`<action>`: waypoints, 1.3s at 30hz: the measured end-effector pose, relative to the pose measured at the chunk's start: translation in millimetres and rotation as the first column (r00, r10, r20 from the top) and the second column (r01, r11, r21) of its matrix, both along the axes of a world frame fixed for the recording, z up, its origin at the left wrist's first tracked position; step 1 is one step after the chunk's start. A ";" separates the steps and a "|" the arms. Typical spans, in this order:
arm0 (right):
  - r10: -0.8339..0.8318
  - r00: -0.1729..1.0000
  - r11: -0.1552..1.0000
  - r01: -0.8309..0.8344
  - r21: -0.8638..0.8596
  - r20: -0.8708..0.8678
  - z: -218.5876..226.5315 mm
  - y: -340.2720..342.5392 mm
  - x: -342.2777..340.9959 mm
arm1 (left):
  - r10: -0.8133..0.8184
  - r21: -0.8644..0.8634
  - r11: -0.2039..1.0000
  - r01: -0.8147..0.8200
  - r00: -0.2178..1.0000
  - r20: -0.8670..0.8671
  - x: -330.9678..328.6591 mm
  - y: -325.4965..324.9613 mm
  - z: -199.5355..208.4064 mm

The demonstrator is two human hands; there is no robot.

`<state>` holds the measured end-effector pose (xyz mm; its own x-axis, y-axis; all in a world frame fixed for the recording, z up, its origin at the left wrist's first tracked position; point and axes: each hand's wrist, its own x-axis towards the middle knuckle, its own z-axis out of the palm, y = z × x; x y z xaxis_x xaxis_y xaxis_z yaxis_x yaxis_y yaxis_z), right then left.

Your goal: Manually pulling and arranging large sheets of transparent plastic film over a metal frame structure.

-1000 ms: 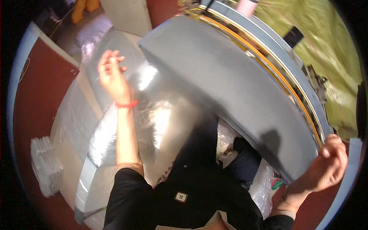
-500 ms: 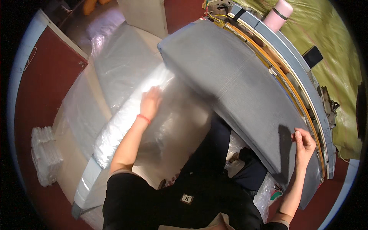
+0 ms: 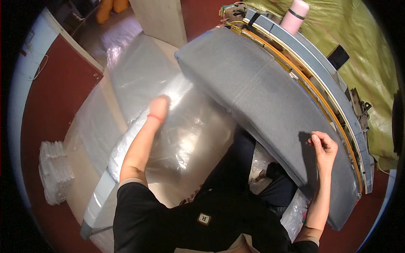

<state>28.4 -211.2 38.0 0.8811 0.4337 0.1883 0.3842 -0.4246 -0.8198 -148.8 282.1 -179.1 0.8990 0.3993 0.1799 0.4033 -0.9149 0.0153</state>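
Taking the long grey padded cushion [image 3: 261, 109] as the landmark, well to its left a stack of folded clear bags [image 3: 54, 172] lies on the red floor [image 3: 50, 105]. Nearer, still left of the cushion, a low desk [image 3: 90, 211] carries clear plastic sheeting [image 3: 190, 126], crumpled and glossy. The left hand [image 3: 160, 105] rests on that sheeting, just beside the cushion's left edge; it seems pressed flat, though glare and blur stop me telling how far the fingers are spread or whether they pinch any film. The cushion lies slantwise from upper left to lower right. At its lower right the right hand [image 3: 324, 145] has its fingers curled together in a pinch touching the grey fabric.

The step in hand looks like getting the plastic and the cushion together, with one hand steadying each. The next move likely calls for finding an open edge of the film and keeping the cushion from sliding.

Beyond the cushion's right edge a framed board [image 3: 320, 84] with an orange strip and a pink bottle [image 3: 295, 14] show. The cushion's underside and the desk's legs are hidden.
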 end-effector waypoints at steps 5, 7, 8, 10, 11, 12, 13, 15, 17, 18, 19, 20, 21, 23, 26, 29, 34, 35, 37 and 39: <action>-0.012 1.000 0.999 0.013 0.041 -0.015 -10.7 -21.9 0.2 | 0.429 -0.190 0.901 -0.390 0.735 0.525 -66.7 26.3 30.3; -0.006 1.000 1.000 0.006 0.008 0.003 -10.2 -25.6 1.5 | 0.423 -0.268 0.899 -0.346 0.528 0.737 -80.9 36.2 56.6; -0.013 1.000 1.000 0.013 0.013 0.005 -9.8 -27.6 1.8 | 0.401 -0.325 0.915 -0.239 0.466 0.788 -80.6 23.9 100.9; 0.099 0.989 0.995 -0.095 -0.036 0.108 -8.8 -18.5 -1.1 | 0.323 -0.419 0.884 0.208 0.376 0.868 -54.8 -40.5 183.9; 0.109 0.987 0.994 -0.107 -0.024 0.117 -5.6 -10.4 -5.4 | 0.278 -0.445 0.804 0.395 0.411 0.868 -42.8 -64.9 205.6; 0.174 0.980 0.983 -0.178 0.034 0.097 -2.2 -1.5 -9.3 | 0.224 -0.461 0.685 0.564 0.439 0.870 -30.2 -90.1 224.1; 0.230 0.972 0.961 -0.221 0.166 -0.039 3.3 10.8 -16.7 | 0.038 -0.365 0.752 0.549 0.516 0.855 -18.7 -125.9 246.9; 0.414 0.883 0.883 -0.330 0.334 -0.222 17.1 31.3 -30.5 | -0.460 -0.038 0.754 0.656 0.569 0.682 7.4 -181.0 272.7; 0.669 0.739 0.650 -0.530 0.544 -0.080 28.0 49.6 -45.0 | -0.770 0.121 0.485 0.866 0.357 0.529 32.6 -238.3 289.6; 0.737 0.668 0.539 -0.491 0.684 -0.101 40.2 55.0 -60.7 | -0.824 0.218 0.420 0.881 0.270 0.497 41.6 -262.1 290.1; 0.734 0.675 0.572 -0.563 0.597 -0.067 47.3 47.2 -64.2 | -0.849 0.234 0.372 0.898 0.228 0.476 51.1 -285.5 296.5; 0.727 0.686 0.607 -0.619 0.498 -0.033 50.6 38.0 -66.6 | -0.872 0.249 0.316 0.915 0.178 0.455 59.8 -305.3 306.2; 0.712 0.700 0.596 -0.559 0.577 -0.058 40.4 27.0 -69.7 | -0.879 0.254 0.301 0.919 0.165 0.447 66.0 -317.0 315.6; 0.715 0.514 0.686 -0.387 0.616 -0.474 25.7 -9.5 -69.9 | -0.858 0.179 0.303 0.936 0.186 0.478 73.1 -325.7 328.5; 0.657 0.493 0.750 -0.506 0.426 -0.570 4.3 -90.4 -75.0 | -0.781 0.289 0.308 0.906 0.067 0.621 91.2 -323.7 340.8; 0.442 0.771 0.831 -0.544 -0.114 -0.459 -9.4 -191.7 -77.3 | -0.665 0.129 0.366 0.922 0.162 0.729 101.3 -315.8 344.2; -0.593 0.805 0.738 0.534 -0.413 -0.020 -2.6 -456.5 -119.1 | -0.910 -0.625 0.162 0.764 0.361 0.204 109.4 -317.9 282.6; -0.644 0.761 0.704 0.629 -0.329 0.078 -1.9 -521.0 -133.5 | -0.954 -0.565 0.093 0.820 0.236 0.187 108.2 -312.8 244.4; -0.742 0.626 0.592 0.780 -0.206 0.241 -10.4 -657.4 -175.4 | -0.968 -0.598 0.244 0.763 0.225 -0.109 104.3 -286.1 204.7; -0.902 0.348 0.335 0.938 -0.092 0.255 -16.4 -720.8 -202.2 | -0.926 -0.708 0.352 0.612 0.338 -0.169 113.3 -229.2 188.3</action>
